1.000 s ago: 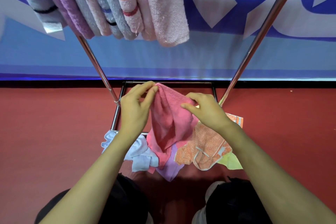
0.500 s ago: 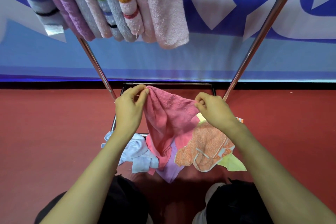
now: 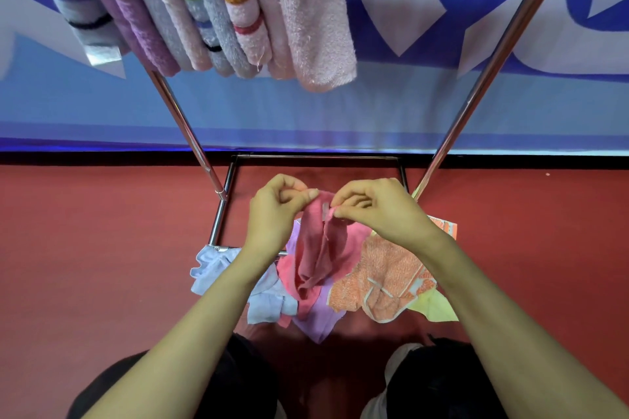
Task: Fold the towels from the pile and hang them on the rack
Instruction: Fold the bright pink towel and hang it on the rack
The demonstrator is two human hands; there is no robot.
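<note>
Fingers [image 3: 308,194] | left hand [image 3: 272,211], right hand [image 3: 377,211] pinch | crumpled pink terry towel [image 3: 316,248]

Indoor room: red floor [image 3: 85,248], blue banner [image 3: 408,105], towel rack [image 3: 503,34].

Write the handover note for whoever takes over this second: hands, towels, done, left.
Hands: left hand and right hand each pinch the top edge of the pink towel, close together, held up over the pile on the floor at the foot of the rack.
Done: several folded towels hang on the rack.
Left: fold and hang the pink towel, then the rest of the pile.
</note>
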